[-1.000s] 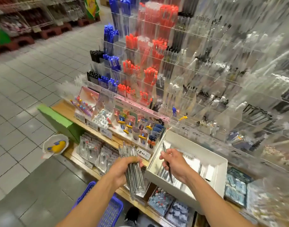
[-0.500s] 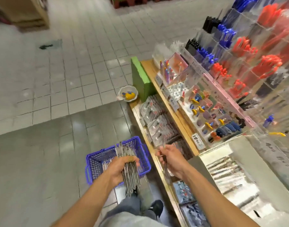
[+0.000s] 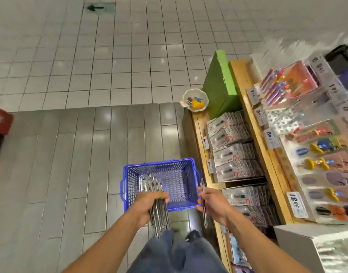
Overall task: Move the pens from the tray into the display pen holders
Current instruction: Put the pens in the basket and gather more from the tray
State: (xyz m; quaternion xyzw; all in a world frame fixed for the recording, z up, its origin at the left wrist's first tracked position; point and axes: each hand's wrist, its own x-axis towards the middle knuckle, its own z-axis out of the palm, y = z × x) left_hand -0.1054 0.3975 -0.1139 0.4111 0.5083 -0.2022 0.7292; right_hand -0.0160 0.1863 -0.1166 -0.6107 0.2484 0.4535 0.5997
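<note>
While left hand (image 3: 149,203) clamps pen bundle (image 3: 159,219), right hand (image 3: 212,201) pinches one pen (image 3: 204,209), over blue basket (image 3: 127,186)

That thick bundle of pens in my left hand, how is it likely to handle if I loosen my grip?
The bundle of clear-barrelled pens is loose, with no band visible, so it would probably fan out and slip. The left hand grips only its middle. Smooth, thin barrels would likely roll on landing.

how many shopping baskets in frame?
1. The blue basket sits on the floor left of the shelf, beyond the left hand and right hand. Others may be out of view.
</note>
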